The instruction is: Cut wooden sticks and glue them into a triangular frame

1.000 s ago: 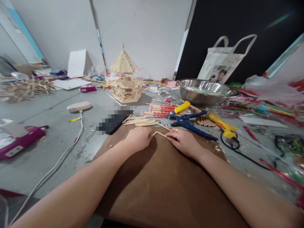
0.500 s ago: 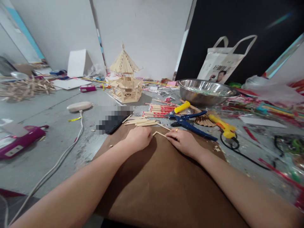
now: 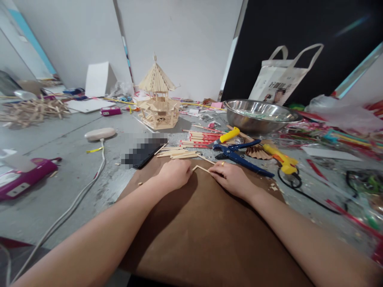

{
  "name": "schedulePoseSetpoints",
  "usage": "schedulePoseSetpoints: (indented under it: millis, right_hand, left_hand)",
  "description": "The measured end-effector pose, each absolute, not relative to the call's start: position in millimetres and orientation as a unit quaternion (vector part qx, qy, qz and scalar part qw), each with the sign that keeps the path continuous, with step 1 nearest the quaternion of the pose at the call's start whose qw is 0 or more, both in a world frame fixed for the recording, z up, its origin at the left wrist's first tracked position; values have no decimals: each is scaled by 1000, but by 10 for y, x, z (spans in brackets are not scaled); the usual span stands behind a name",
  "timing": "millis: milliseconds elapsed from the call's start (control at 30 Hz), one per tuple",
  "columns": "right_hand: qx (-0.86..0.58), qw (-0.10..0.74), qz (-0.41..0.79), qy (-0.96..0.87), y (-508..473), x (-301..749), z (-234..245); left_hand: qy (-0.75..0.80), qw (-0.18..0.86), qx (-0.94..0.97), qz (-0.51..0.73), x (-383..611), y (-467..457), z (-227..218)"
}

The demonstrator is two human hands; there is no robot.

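Observation:
Two short wooden sticks (image 3: 203,169) meet at an angle over the brown sheet (image 3: 203,231). My left hand (image 3: 176,173) is closed, with the end of the left stick at its fingertips. The other stick's end is pinched in my right hand (image 3: 229,177), which wears a ring. Whether the sticks are glued at the corner I cannot tell. Just beyond my hands lie loose wooden sticks (image 3: 179,153), and behind them more sticks in red-printed wrappers (image 3: 200,137). Blue-handled cutters (image 3: 239,159) and a yellow-handled knife (image 3: 229,135) lie beyond my right hand.
A small stick-built pavilion (image 3: 158,107) stands at the back. Left are a dark phone (image 3: 146,153), a white corded device (image 3: 100,134) and a purple power strip (image 3: 32,177). Right are a yellow glue gun (image 3: 281,159) with a black cord, a steel basin (image 3: 260,115) and a tote bag (image 3: 275,79).

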State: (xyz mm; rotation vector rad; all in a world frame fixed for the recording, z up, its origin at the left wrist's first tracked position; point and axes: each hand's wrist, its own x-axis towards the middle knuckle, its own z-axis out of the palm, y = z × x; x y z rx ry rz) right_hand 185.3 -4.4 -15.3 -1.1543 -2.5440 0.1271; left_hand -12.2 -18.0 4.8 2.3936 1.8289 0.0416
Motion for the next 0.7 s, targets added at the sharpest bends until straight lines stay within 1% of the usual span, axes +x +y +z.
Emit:
schedulePoseSetpoints:
  millis: [700]
  right_hand:
    - [-403,178,46,-897,-37,1852,-169]
  left_hand:
    - [603,61,795,17,-124,-174,27]
